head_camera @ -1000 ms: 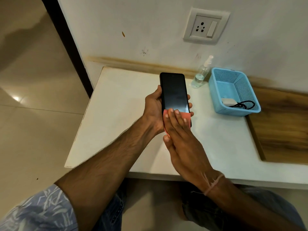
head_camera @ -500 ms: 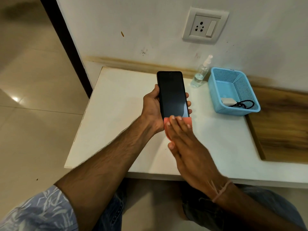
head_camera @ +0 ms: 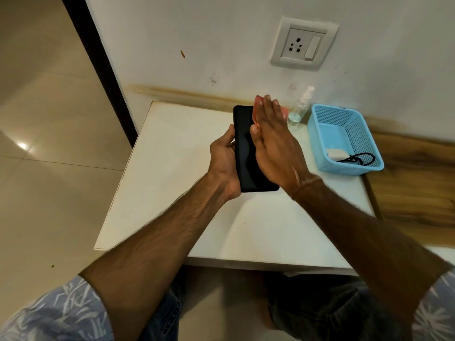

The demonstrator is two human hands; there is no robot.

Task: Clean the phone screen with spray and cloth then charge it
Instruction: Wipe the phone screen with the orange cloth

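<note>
Left hand (head_camera: 225, 163): grips the phone (head_camera: 243, 143) by its edges above the worktop (head_camera: 172, 180), so the screen faces up for wiping.
Right hand (head_camera: 273, 143): flat, with straight fingers, it presses the pink cloth (head_camera: 257, 100) on the upper screen.
Around: the charger (head_camera: 336, 153) lies in the blue basket (head_camera: 317, 139); the socket (head_camera: 304, 44) is on the wall above.
Obstacle: the spray bottle (head_camera: 299, 112) stands beside the basket and is probably easy to knock over.

White table (head_camera: 172, 183): spray bottle (head_camera: 299, 112), blue basket (head_camera: 320, 143).

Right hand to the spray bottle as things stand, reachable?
Probably yes: the spray bottle stands just past the right hand, nothing between them, though that hand is pressing the cloth onto the phone.
</note>
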